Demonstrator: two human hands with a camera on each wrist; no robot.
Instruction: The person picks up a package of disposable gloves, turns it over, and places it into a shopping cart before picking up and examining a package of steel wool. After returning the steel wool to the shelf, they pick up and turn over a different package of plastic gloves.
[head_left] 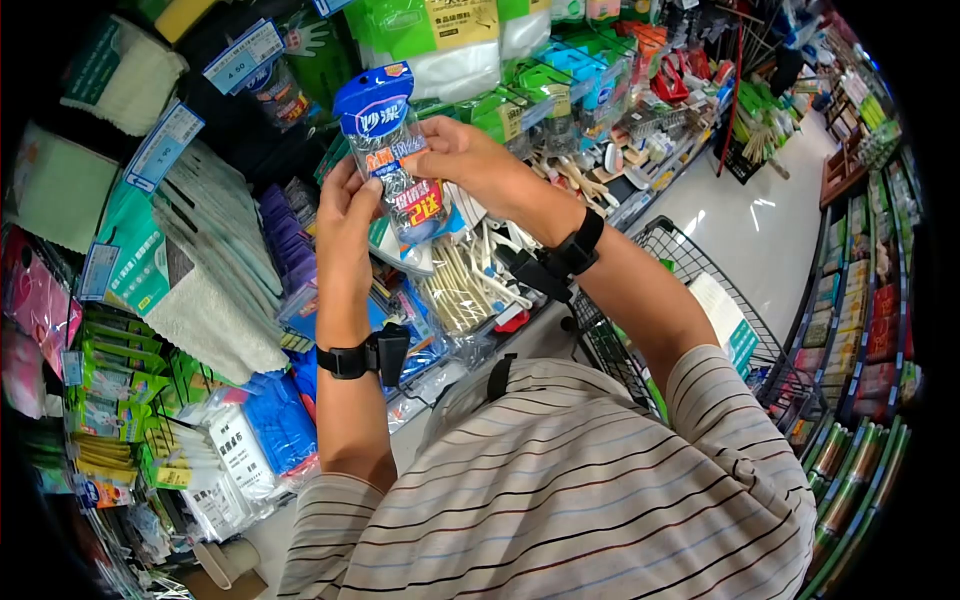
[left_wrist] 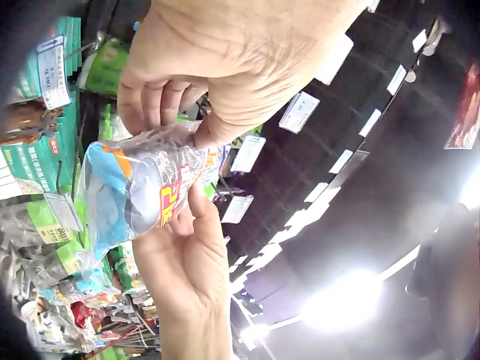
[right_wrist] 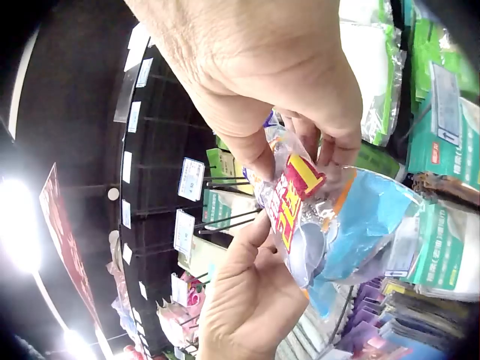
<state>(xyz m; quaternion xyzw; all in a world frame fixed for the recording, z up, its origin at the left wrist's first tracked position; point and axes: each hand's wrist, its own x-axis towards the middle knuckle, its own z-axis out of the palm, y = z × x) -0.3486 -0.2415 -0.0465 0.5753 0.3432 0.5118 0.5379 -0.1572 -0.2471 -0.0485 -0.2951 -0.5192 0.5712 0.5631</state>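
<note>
Both hands hold up a clear plastic pack of steel wool scrubbers [head_left: 405, 200] with a blue header card, in front of a shop shelf. My left hand [head_left: 346, 225] grips its left edge, thumb on the front. From the other side my right hand [head_left: 475, 168] pinches the pack, thumb across the printed label. In the left wrist view, the pack's lower end [left_wrist: 146, 191] shows a grey round piece and a light blue one behind the film. The right wrist view shows a red and yellow label [right_wrist: 294, 195] between the hands.
Hanging grey cloths [head_left: 205, 230] with price tags are at the left. Wooden-handled goods [head_left: 455, 295] lie on the shelf below the pack. A black wire shopping cart [head_left: 665, 240] stands at the right, holding a white and green packet [head_left: 722, 315]. Aisle floor [head_left: 765, 215] lies beyond.
</note>
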